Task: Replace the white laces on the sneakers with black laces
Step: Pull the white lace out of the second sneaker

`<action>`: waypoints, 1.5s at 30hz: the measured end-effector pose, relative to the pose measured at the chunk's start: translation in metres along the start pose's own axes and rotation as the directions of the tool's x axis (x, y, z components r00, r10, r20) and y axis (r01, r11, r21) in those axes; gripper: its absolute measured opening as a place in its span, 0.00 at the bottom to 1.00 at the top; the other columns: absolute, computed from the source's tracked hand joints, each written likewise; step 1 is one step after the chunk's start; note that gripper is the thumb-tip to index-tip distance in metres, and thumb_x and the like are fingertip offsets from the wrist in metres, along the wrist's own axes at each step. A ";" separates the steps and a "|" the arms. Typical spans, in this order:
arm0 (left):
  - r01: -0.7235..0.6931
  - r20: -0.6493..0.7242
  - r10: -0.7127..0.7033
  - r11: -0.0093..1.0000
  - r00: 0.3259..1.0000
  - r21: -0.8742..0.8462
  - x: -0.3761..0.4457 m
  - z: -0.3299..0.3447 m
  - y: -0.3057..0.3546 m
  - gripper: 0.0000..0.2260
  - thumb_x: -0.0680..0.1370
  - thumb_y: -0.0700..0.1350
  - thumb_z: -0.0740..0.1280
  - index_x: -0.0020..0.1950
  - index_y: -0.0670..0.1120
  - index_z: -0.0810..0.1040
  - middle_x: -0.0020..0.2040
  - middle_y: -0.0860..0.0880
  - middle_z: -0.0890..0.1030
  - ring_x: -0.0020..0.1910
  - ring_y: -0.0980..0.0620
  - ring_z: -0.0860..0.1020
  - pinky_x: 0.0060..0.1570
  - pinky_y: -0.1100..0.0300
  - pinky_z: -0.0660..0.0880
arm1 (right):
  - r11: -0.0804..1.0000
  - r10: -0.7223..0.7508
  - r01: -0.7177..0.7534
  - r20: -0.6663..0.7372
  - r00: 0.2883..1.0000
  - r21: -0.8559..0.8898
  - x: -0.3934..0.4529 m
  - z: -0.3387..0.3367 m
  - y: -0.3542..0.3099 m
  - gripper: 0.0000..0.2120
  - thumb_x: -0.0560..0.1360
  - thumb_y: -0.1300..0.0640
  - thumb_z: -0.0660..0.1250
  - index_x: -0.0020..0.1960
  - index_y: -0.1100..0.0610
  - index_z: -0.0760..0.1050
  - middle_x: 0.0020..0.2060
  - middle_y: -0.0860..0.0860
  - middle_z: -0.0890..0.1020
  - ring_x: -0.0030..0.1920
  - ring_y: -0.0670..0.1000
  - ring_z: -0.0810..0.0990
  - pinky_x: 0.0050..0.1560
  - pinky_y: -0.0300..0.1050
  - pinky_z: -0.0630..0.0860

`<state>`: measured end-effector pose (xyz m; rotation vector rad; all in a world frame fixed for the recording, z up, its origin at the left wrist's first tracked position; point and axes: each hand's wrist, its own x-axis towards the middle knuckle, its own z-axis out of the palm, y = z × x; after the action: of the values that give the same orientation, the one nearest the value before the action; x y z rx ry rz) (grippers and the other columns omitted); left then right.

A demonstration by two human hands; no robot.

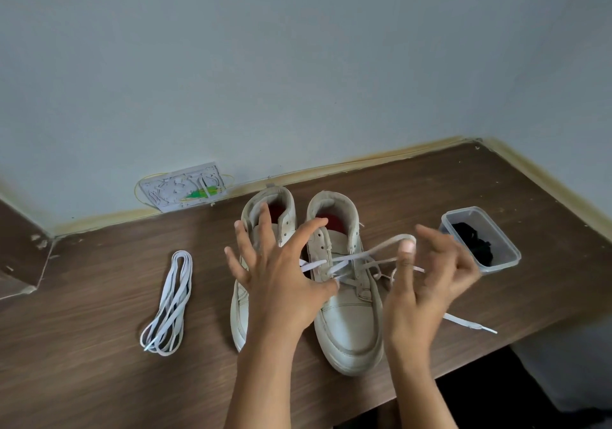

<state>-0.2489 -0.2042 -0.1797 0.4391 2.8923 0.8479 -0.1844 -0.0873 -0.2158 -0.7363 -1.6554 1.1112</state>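
far left on the table (pixel 82 345): one white lace, already out, coiled in a bundle (pixel 169 302). left sneaker (pixel 243 299) looks unlaced. left hand (pixel 281 282) open, fingers spread, pressing across both shoes, thumb on the right sneaker (pixel 351 316). white lace (pixel 364 256) is threaded only through the lower eyelets there. right hand (pixel 427 282) has a loop of that lace hooked over a finger, pulling it out rightward; loose end trails toward the table edge. black laces (pixel 477 243) sit in the clear tub (pixel 503 256) at far right. risk: a hard tug could drag the shoe if the left hand slips, or knock the tub.
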 end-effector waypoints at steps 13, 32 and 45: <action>-0.006 0.013 0.006 1.000 1.000 -0.011 0.000 -0.001 -0.001 0.38 0.65 0.57 0.77 0.67 0.76 0.60 0.78 0.56 0.37 0.76 0.45 0.31 0.71 0.42 0.32 | 0.984 -0.106 0.120 0.108 0.989 -0.131 -0.005 0.009 0.017 0.03 0.77 0.54 0.68 0.45 0.48 0.79 0.64 0.47 0.64 0.61 0.46 0.66 0.61 0.40 0.63; -0.002 0.010 0.003 1.000 1.000 -0.030 -0.001 -0.001 0.003 0.36 0.66 0.56 0.75 0.67 0.76 0.61 0.78 0.56 0.37 0.76 0.45 0.31 0.72 0.43 0.32 | 0.903 -0.147 0.320 0.493 0.857 -0.287 -0.012 0.011 0.017 0.05 0.75 0.50 0.69 0.50 0.41 0.80 0.72 0.46 0.63 0.69 0.57 0.58 0.65 0.62 0.61; -0.003 0.021 0.003 1.000 1.000 -0.003 0.000 -0.001 0.000 0.38 0.65 0.57 0.77 0.67 0.76 0.60 0.78 0.56 0.37 0.75 0.45 0.31 0.71 0.42 0.32 | 0.980 0.171 -0.142 -0.229 0.958 0.139 0.002 0.004 0.012 0.05 0.79 0.56 0.67 0.50 0.47 0.74 0.57 0.43 0.63 0.59 0.61 0.72 0.59 0.53 0.75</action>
<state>-0.2485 -0.2046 -0.1789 0.4489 2.8722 0.8427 -0.1894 -0.0817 -0.2266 -0.8979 -1.3322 1.1722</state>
